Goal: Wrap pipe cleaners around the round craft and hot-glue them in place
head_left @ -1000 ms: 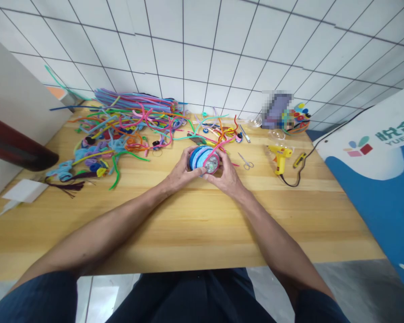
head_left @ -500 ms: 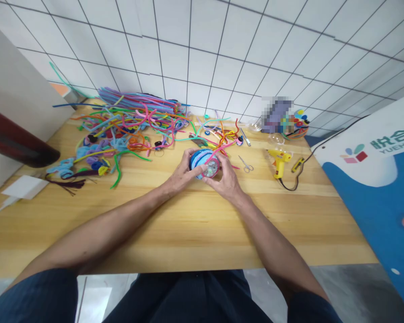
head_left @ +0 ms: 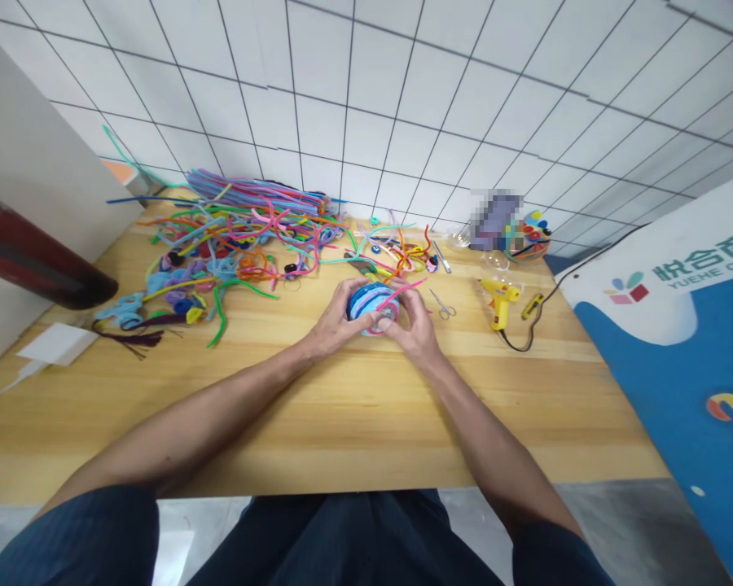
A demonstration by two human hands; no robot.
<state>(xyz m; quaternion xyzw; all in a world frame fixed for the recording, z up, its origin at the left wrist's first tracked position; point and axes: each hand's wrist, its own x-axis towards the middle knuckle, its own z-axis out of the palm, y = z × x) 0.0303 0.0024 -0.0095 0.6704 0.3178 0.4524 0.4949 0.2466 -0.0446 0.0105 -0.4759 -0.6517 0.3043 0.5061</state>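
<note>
Between my two hands is a round ball [head_left: 368, 299] wrapped in blue, lilac and pink pipe cleaners, with a clear, shiny patch left uncovered on its right side. My left hand [head_left: 340, 317] curls round its left side, thumb lying across the front. Around the right side closes my right hand [head_left: 415, 327], its thumb pressed near the uncovered patch. A pink pipe cleaner [head_left: 410, 288] sticks out from the ball towards the upper right, its loose end free. The fingertips behind the ball are hidden.
Loose pipe cleaners [head_left: 244, 244] and a bundle of them [head_left: 262, 192] lie at the back left. Small scissors [head_left: 443, 305] lie right of my hands. Further right are a yellow glue gun [head_left: 500, 302] with a black cord and a yellow cutter [head_left: 532, 306]. A white box [head_left: 58, 344] sits left.
The ball has turned slightly in my hands, and my right thumb has moved up over the clear patch. The pink pipe cleaner's free end now lies lower. The camera view has shifted a little.
</note>
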